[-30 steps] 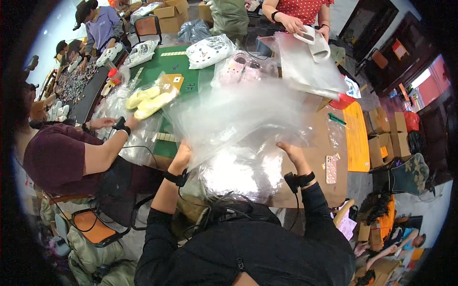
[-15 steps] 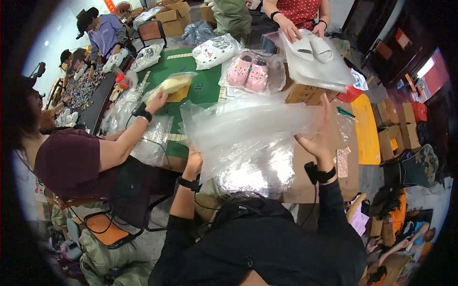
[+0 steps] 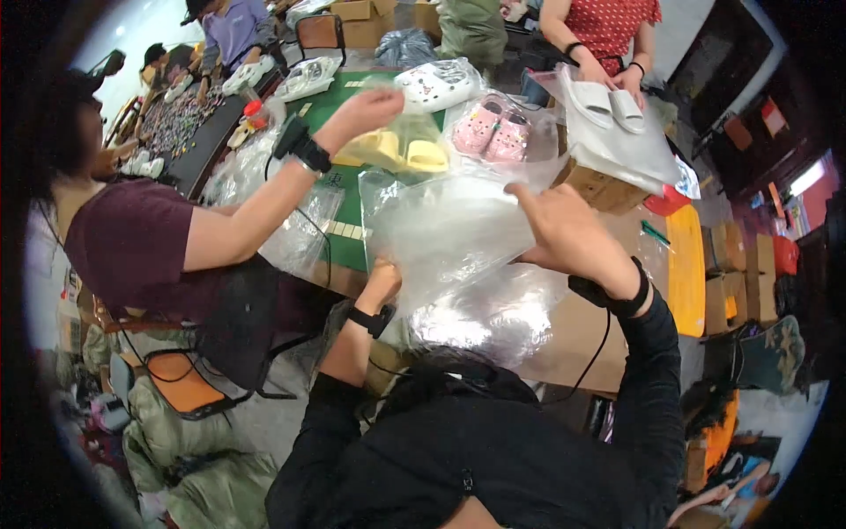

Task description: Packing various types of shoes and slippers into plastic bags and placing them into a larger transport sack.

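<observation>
A transparent plastic bag (image 3: 441,225) is stretched flat in front of me, above the table. Its left edge is pinched by my left hand (image 3: 383,280), fingers closed. My right hand (image 3: 573,227) grips the bag's right side, with the thumb on top and some fingers hidden. Beneath lie more shiny plastic bags (image 3: 502,322). Just beyond my hands sit pink clogs (image 3: 490,132) with charms, on transparent plastic. A white clog (image 3: 436,85), also wrapped in plastic, is farther back.
At left a co-worker's hand (image 3: 368,119) is over bagged yellow slides (image 3: 427,156). Across the table, a person in red touches white slides (image 3: 608,108) on plastic sheets atop a cardboard box (image 3: 604,187). Green scissors (image 3: 655,234) lie at right; an orange chair (image 3: 183,383) stands lower left.
My right hand has gone from open beside the bag to gripping its right side, moving inward. The co-worker's hand has moved right with the bagged yellow slides. The view has shifted slightly.
</observation>
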{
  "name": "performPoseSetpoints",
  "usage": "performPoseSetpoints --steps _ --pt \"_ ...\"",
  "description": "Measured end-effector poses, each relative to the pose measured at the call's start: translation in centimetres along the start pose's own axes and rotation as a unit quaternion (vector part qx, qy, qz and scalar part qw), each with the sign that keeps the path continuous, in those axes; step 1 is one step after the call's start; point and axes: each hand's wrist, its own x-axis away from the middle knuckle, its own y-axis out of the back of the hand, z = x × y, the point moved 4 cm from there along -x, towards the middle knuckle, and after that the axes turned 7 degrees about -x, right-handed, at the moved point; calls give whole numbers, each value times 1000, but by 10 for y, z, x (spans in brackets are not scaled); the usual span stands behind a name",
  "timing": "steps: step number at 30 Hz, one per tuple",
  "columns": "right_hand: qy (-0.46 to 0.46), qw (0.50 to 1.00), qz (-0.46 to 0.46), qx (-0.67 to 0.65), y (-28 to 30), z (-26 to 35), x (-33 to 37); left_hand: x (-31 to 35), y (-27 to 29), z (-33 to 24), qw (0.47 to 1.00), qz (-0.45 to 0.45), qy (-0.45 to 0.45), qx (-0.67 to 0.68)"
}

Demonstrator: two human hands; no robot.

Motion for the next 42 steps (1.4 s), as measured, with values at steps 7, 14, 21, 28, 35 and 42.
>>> performPoseSetpoints --steps 7,14,21,28,35,42 --pt "74 997 7 9 -21 -19 -18 0 -10 1 976 74 -144 -146" --pt "65 994 -86 20 -4 -37 -13 0 -40 -17 909 78 -171 -372" --pt "66 983 0 -173 4 -32 -6 13 -38 -54 740 88 -357 -564" --pt "2 982 20 -187 -2 -56 15 9 -53 -91 928 97 -167 -320" --pt "-62 933 -71 -348 16 -73 31 1 -44 -114 750 -165 -316 -558" --pt "-211 766 -243 -556 4 -154 85 -11 1 -67 818 -343 -242 -393"
